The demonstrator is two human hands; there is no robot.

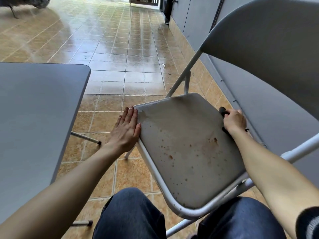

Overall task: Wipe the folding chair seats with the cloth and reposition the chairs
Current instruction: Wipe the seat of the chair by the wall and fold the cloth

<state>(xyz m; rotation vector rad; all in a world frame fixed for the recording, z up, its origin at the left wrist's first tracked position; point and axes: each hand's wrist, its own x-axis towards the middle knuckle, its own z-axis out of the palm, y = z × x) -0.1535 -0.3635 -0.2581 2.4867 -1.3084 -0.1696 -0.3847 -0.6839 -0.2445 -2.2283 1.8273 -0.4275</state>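
Note:
A grey folding chair stands tilted in front of me, its seat point(186, 144) speckled with orange-brown spots and stains. The chair's backrest point(267, 49) rises at the upper right. My left hand point(126, 130) lies flat against the seat's left edge, fingers straight and the thumb resting on the rim. My right hand point(234, 121) is closed around the seat's right edge, beside a black piece point(222, 110) on the frame. No cloth is in view.
A grey table point(34, 109) fills the left, with thin metal legs point(86, 138) on the floor. A grey wall point(198, 18) runs along the right behind the chair. The wet, shiny tiled floor point(120, 49) stretches ahead. My knees in jeans point(131, 214) sit under the seat's front.

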